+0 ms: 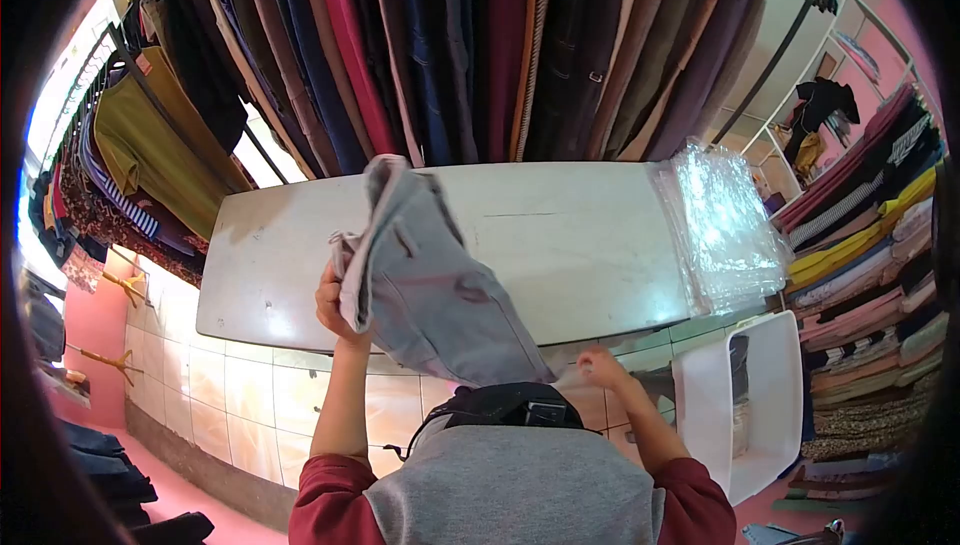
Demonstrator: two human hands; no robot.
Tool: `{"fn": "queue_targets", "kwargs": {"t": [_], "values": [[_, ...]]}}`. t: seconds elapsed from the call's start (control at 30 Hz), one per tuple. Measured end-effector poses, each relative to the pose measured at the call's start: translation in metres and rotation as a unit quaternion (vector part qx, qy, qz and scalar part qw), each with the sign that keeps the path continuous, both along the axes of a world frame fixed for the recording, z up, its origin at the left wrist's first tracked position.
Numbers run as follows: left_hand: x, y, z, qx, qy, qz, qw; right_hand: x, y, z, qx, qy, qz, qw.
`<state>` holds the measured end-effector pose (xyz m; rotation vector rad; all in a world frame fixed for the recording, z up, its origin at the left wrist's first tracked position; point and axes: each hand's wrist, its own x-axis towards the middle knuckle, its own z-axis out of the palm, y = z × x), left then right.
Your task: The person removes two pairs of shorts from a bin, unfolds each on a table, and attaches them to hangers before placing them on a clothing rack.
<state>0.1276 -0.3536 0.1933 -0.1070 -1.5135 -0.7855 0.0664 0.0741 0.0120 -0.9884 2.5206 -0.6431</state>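
Observation:
A pair of light grey trousers (pixel 430 270) hangs over the near side of the white table, its waistband up at the left and its lower part slanting down to the right. My left hand (pixel 334 303) is closed round the waistband edge. Beyond the lower right end of the cloth is my right hand (pixel 602 368), with fingers loosely bent and nothing visible in them. It is apart from the trousers and just off the table's front edge.
The white table (pixel 570 245) spans the front. A stack of clear plastic bags (pixel 722 230) lies at its right end. Below it stands a white plastic bin (pixel 765 395). Hanging trousers (pixel 480 55) line the back; folded clothes (pixel 870 345) fill the right side.

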Motion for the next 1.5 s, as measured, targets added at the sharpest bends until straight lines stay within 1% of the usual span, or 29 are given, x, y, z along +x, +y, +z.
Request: {"fn": "queue_targets", "kwargs": {"t": [0.03, 0.1, 0.13, 0.17, 0.23, 0.37, 0.4, 0.43, 0.5, 0.57, 0.6, 0.63, 0.67, 0.7, 0.73, 0.8, 0.83, 0.87, 0.9, 0.93, 1.03, 1.07, 1.1, 1.17, 1.2, 1.23, 1.33, 1.43, 1.5], "values": [[0.001, 0.015, -0.002, 0.057, 0.014, -0.070, 0.996, -0.002, 0.004, 0.013, -0.102, 0.001, -0.055, 0.993], [0.020, 0.055, -0.007, 0.045, -0.151, 0.013, 0.987, -0.023, -0.005, 0.051, -0.190, -0.019, -0.214, 0.958], [0.025, 0.066, -0.020, 0.254, -0.179, -0.320, 0.895, -0.031, -0.014, 0.080, -0.270, -0.020, -0.191, 0.944], [0.026, 0.078, -0.032, 0.423, -0.179, -0.600, 0.655, -0.038, -0.025, 0.109, -0.347, -0.020, -0.167, 0.922], [0.025, 0.125, -0.017, 0.068, -0.243, -0.506, 0.824, -0.040, -0.049, 0.144, -0.421, -0.158, -0.050, 0.892], [0.018, 0.180, -0.010, 0.076, -0.108, -0.556, 0.821, 0.012, -0.084, 0.191, -0.438, -0.313, 0.122, 0.834], [0.024, 0.189, 0.005, -0.015, -0.161, -0.337, 0.928, 0.018, -0.089, 0.188, -0.439, -0.312, 0.121, 0.834], [0.029, 0.197, 0.013, -0.104, -0.202, -0.093, 0.969, 0.023, -0.093, 0.181, -0.438, -0.331, 0.125, 0.826], [0.040, 0.204, 0.011, -0.084, -0.200, -0.091, 0.972, 0.025, -0.092, 0.167, -0.440, -0.352, 0.129, 0.816], [0.047, 0.198, -0.002, -0.027, -0.214, -0.145, 0.966, 0.023, -0.089, 0.155, -0.526, -0.114, 0.181, 0.823], [0.047, 0.193, -0.025, 0.135, -0.155, -0.237, 0.949, 0.032, -0.079, 0.152, -0.503, -0.210, 0.073, 0.835], [0.052, 0.184, -0.042, 0.320, -0.082, -0.300, 0.895, 0.032, -0.065, 0.151, -0.480, -0.206, 0.019, 0.852], [0.064, 0.162, -0.048, 0.356, -0.146, -0.195, 0.902, 0.029, -0.050, 0.151, -0.456, -0.200, -0.034, 0.866], [0.071, 0.142, -0.041, 0.273, -0.221, 0.016, 0.936, 0.027, -0.036, 0.148, -0.493, -0.156, -0.092, 0.851], [0.073, 0.137, -0.027, 0.337, -0.165, 0.089, 0.922, 0.024, -0.023, 0.146, -0.525, -0.111, -0.151, 0.831], [0.083, 0.119, -0.042, 0.242, -0.124, 0.075, 0.959, 0.018, 0.001, 0.148, -0.511, 0.018, -0.175, 0.841], [0.086, 0.118, -0.044, 0.178, -0.136, 0.068, 0.972, 0.017, 0.005, 0.156, -0.510, 0.016, -0.175, 0.842], [0.087, 0.114, -0.047, 0.180, -0.139, 0.068, 0.972, 0.016, 0.009, 0.166, -0.514, 0.099, -0.186, 0.832], [0.086, 0.111, -0.045, 0.104, -0.145, 0.095, 0.979, 0.016, 0.013, 0.175, -0.513, 0.182, -0.193, 0.816], [0.083, 0.111, -0.044, 0.029, -0.149, 0.122, 0.981, 0.014, 0.018, 0.182, -0.511, 0.181, -0.192, 0.818], [0.075, 0.119, -0.017, -0.104, -0.099, 0.122, 0.982, 0.006, 0.031, 0.195, -0.486, 0.335, -0.180, 0.787], [0.067, 0.117, -0.034, 0.010, -0.035, 0.028, 0.999, 0.003, 0.035, 0.198, -0.498, 0.381, -0.170, 0.760], [0.077, 0.112, -0.041, 0.059, -0.109, -0.049, 0.991, 0.000, 0.040, 0.201, -0.508, 0.426, -0.161, 0.731], [0.076, 0.114, -0.048, 0.041, -0.079, -0.088, 0.992, 0.004, 0.056, 0.202, -0.485, 0.432, -0.172, 0.741], [0.080, 0.117, -0.043, 0.059, -0.107, -0.081, 0.989, 0.006, 0.063, 0.202, -0.479, 0.460, -0.158, 0.731], [0.076, 0.117, -0.036, -0.106, -0.103, 0.080, 0.986, 0.007, 0.067, 0.203, -0.472, 0.488, -0.144, 0.720], [0.081, 0.124, -0.023, -0.031, -0.157, 0.021, 0.987, 0.012, 0.069, 0.199, -0.493, 0.460, -0.180, 0.716], [0.076, 0.117, -0.019, -0.034, -0.165, 0.005, 0.986, 0.006, 0.067, 0.188, -0.517, 0.434, -0.185, 0.715], [0.075, 0.115, -0.016, -0.062, -0.199, 0.055, 0.976, 0.004, 0.066, 0.182, -0.516, 0.430, -0.187, 0.717]]}}
